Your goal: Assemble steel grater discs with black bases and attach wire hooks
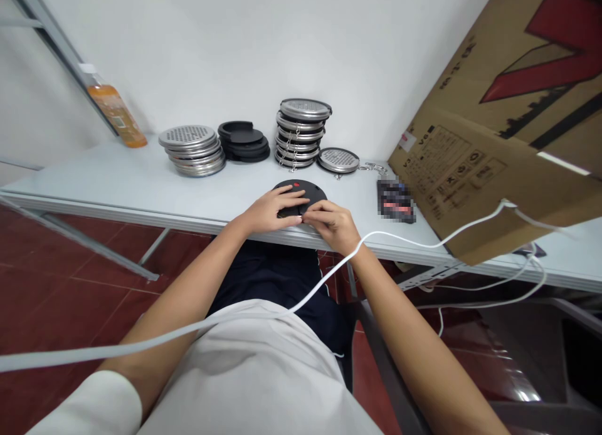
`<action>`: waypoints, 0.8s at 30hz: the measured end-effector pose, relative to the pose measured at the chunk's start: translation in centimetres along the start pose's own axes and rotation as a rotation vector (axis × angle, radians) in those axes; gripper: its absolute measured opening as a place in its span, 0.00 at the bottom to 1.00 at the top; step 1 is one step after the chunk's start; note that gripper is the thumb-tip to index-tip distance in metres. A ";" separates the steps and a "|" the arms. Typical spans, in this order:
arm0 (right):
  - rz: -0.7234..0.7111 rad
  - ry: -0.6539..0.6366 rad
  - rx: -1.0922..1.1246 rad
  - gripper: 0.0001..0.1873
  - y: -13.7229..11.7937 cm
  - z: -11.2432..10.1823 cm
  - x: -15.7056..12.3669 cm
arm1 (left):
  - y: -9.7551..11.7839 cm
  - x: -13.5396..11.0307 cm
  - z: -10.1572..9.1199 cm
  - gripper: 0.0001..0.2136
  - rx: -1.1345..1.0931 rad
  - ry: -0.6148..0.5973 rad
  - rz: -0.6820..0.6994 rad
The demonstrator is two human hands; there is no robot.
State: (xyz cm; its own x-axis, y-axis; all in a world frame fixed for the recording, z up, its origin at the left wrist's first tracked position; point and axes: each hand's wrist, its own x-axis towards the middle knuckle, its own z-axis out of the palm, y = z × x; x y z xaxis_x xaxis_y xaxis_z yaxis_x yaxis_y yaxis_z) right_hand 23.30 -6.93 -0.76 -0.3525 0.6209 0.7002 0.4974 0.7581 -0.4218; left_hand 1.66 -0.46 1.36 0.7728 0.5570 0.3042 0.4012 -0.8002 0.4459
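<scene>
A round black disc point(301, 190) with a small red dot lies on the white table point(141, 184) near its front edge. My left hand point(273, 209) rests on the disc's near left side with fingers curled over it. My right hand point(332, 224) pinches at the disc's near right edge, fingertips meeting the left hand's. Both hands touch the disc. What sits between the fingertips is too small to make out.
Behind stand a stack of perforated metal lids point(192, 150), a stack of black discs point(243, 141), a taller stack of metal lids point(301, 133) and one single lid point(338, 160). A cardboard box point(508, 109) fills the right; an orange bottle point(115, 112) leans left. A white cable point(399, 231) crosses.
</scene>
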 end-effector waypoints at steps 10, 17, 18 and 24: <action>-0.018 0.093 -0.032 0.06 -0.1 0.1 -0.3 | 0.6 -0.1 -0.1 0.23 0.019 -0.032 -0.023; 0.017 0.081 -0.001 0.04 0.2 -0.2 -0.1 | -0.2 0.2 0.0 0.22 0.006 -0.045 0.021; 0.016 0.084 -0.002 0.04 0.2 -0.2 -0.1 | -0.2 0.2 0.0 0.22 0.002 -0.047 0.021; 0.021 0.071 -0.036 0.05 0.1 -0.1 -0.2 | -0.4 0.2 0.1 0.23 -0.002 -0.027 0.007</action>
State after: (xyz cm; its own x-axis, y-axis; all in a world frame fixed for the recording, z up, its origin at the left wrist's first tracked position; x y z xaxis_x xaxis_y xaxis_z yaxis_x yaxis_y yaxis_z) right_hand 23.55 -7.00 -0.89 -0.2857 0.6197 0.7310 0.5327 0.7368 -0.4163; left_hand 1.69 -0.08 1.17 0.7885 0.5453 0.2845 0.3947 -0.8034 0.4459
